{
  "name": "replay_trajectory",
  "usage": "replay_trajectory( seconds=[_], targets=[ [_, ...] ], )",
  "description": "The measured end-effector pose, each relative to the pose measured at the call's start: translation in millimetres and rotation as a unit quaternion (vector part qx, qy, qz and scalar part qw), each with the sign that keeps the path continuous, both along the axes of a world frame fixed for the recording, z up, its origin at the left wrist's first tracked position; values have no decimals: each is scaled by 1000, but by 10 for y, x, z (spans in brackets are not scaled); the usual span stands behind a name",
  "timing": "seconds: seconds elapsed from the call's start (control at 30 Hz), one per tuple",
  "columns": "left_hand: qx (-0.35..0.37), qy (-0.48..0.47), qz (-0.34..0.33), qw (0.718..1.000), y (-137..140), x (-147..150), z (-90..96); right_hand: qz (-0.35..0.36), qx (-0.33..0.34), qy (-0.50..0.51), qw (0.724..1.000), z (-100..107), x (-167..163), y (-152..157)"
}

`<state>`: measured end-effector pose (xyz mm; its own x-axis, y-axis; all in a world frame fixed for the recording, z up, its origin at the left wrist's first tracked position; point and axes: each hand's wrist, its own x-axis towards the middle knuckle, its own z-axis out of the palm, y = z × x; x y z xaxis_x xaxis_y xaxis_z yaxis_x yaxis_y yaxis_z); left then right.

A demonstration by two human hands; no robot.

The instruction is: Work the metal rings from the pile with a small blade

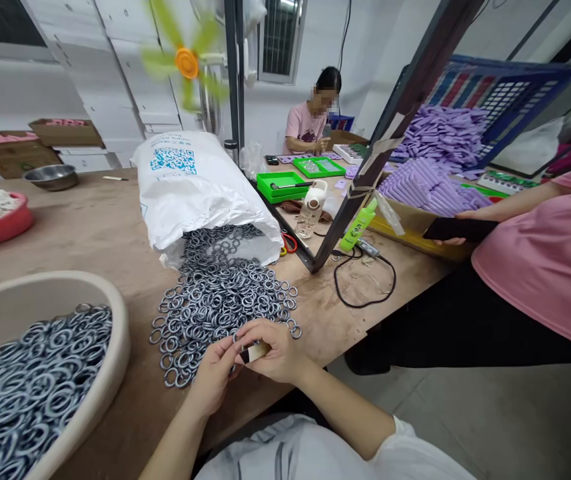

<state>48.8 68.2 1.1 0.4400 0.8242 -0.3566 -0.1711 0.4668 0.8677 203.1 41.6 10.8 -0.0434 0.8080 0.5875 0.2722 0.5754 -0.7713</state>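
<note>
Close in front of me, my left hand (214, 375) and my right hand (274, 349) meet at the near edge of a ring pile. Pinched between the left fingertips is a small grey ring, mostly hidden by the fingers. The right hand curls round a short pale tool (260, 350) with a dark end; its exact kind I cannot make out. Its fingertips also come up to the ring. Just beyond lies a heap of grey rings (225, 293), spilling from the mouth of a white sack (185, 193) on its side.
A beige basin (120, 333) of larger-looking rings stands at left, a red basin (20, 217) behind it. A dark metal frame (355, 180) rises right of the sack, near a cable (395, 273). One person sits at the back (305, 123); another stands at right (540, 247).
</note>
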Motion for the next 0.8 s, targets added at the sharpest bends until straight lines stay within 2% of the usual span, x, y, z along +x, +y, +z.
replay_trajectory(
  seconds=[0.2,0.4,0.63,0.8],
  targets=[
    [-11,-29,0,1000,23,-12,91,3,1,12,1000,99,-3,18],
    [-19,-54,24,998,27,-31,124,-15,-51,39,998,271,16,-12],
    [-20,-61,-24,998,-4,-39,121,1,-81,40,996,185,10,-24],
    [-27,-63,-35,997,-5,-39,116,6,-72,26,997,165,42,-24]
  ],
)
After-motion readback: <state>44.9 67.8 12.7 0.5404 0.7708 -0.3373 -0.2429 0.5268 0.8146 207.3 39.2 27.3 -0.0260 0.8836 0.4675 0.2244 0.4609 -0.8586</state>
